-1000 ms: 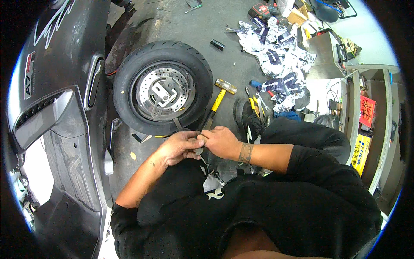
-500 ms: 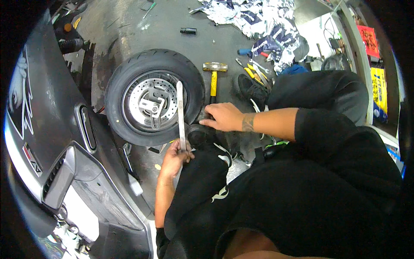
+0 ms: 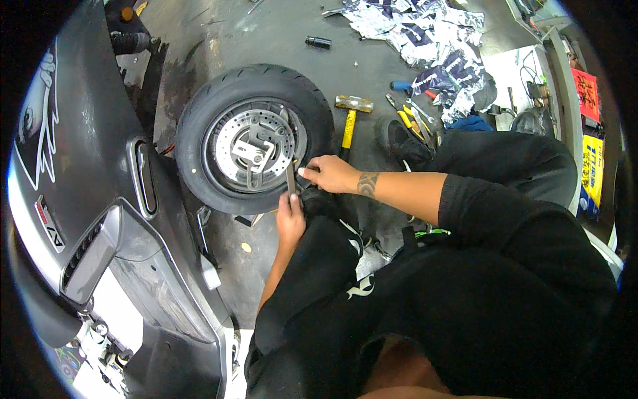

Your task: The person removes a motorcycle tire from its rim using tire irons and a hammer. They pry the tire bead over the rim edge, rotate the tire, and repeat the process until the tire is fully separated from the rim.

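Observation:
A wheel with a black tyre (image 3: pixel 189 143) lies flat on the floor, its drilled brake disc (image 3: pixel 226 143) and a silver bracket facing up. My left hand (image 3: pixel 288 218) is closed round a flat metal tyre lever (image 3: pixel 290 179), which points away from me with its far end at the rim's near right side. Just right of the lever, my right hand (image 3: pixel 331 173) is at the tyre's edge with its fingers curled in. Whatever lies under those fingers is hidden. A yellow-handled hammer (image 3: pixel 349 126) rests on the floor beyond the right hand.
A dark scooter body (image 3: pixel 133 246) stands close on the left. My shoe (image 3: pixel 392 139) is right of the hammer, near yellow-handled pliers (image 3: pixel 407 120). Farther off lie a black socket (image 3: pixel 318 42) and crumpled silver sheeting (image 3: pixel 425 33). A white board (image 3: pixel 512 73) with tools is at right.
The lever, earlier lying long across the wheel's right side, is drawn back and set at the rim in my left hand. My right hand has come closer to it. The view has shifted slightly.

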Tool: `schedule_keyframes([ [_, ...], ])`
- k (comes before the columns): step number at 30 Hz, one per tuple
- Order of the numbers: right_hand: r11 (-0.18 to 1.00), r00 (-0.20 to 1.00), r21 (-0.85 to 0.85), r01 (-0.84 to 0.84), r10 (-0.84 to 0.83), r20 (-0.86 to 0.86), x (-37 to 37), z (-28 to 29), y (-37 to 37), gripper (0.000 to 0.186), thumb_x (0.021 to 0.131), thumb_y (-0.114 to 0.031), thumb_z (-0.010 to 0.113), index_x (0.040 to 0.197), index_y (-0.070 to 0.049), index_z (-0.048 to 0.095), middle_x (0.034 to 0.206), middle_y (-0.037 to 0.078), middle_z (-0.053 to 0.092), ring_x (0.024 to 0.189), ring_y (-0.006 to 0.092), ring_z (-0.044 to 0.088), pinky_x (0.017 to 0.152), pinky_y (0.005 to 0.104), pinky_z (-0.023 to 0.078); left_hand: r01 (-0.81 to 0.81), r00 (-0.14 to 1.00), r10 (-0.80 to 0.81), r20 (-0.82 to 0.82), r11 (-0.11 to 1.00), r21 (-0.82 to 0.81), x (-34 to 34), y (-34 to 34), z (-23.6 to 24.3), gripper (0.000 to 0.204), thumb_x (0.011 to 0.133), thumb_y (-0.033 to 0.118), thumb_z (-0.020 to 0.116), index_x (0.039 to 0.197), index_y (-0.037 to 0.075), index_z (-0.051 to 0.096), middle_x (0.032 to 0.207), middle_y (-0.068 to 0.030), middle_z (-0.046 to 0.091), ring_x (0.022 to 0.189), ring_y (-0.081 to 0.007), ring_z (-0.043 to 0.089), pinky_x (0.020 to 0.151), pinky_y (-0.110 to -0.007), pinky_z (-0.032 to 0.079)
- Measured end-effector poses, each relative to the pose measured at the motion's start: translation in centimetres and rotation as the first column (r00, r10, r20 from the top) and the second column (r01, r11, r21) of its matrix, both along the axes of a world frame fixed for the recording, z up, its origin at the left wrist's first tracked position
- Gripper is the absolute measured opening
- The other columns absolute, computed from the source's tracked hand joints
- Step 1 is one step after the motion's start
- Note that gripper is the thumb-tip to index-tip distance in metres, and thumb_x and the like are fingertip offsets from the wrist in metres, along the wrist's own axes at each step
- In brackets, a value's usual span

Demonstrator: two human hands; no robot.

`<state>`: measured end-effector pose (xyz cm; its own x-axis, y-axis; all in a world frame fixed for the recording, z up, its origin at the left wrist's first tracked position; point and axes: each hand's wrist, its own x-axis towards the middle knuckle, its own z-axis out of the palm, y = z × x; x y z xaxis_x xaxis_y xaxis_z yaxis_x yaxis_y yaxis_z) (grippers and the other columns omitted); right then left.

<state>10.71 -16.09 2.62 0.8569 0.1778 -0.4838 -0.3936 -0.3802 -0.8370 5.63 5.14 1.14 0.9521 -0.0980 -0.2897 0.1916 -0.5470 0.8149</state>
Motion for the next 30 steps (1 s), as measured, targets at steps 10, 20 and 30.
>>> schedule_keyframes([
  [10,1.000,0.985,-0.024,-0.006,0.002,-0.172,0.8,0.2,-3.0,0.059,0.106,-0.054,0.056,0.100,0.000,0.078,0.093,0.022,0.076,0.089,0.0380,0.074,0.082,0.0475,0.056,0.005,0.995,-0.010,-0.102,0.999,-0.049,3.8,-4.5,-1.7,0.033,0.110,0.026,0.053,0.113,-0.004,0.068,0.086,-0.0221,0.070,0.077,-0.0368,0.069,0.075,-0.046,0.053],
  [20,0.398,0.601,0.486,0.778,-0.244,-0.761,0.8,3.1,5.2,0.037,0.113,-0.049,0.049,0.110,-0.013,0.052,0.091,0.003,0.058,0.073,0.0182,0.058,0.074,0.0397,0.058,-0.193,0.967,0.136,0.217,0.944,0.269,8.4,3.1,14.0,0.039,0.103,0.035,0.070,0.094,-0.003,0.076,0.087,-0.0254,0.074,0.085,-0.0421,0.073,0.080,-0.050,0.057],
  [30,0.723,0.537,0.198,0.662,-0.272,-0.799,4.0,9.7,1.2,0.054,0.113,-0.059,0.037,0.080,-0.016,0.040,0.069,-0.001,0.036,0.055,0.0130,0.029,0.048,0.0314,0.030,-0.561,0.676,-0.063,0.734,0.602,0.569,13.4,7.7,2.3,0.093,0.097,0.047,0.073,0.158,-0.010,0.031,0.145,-0.0361,0.053,0.129,-0.0512,0.057,0.110,-0.054,0.046],
])
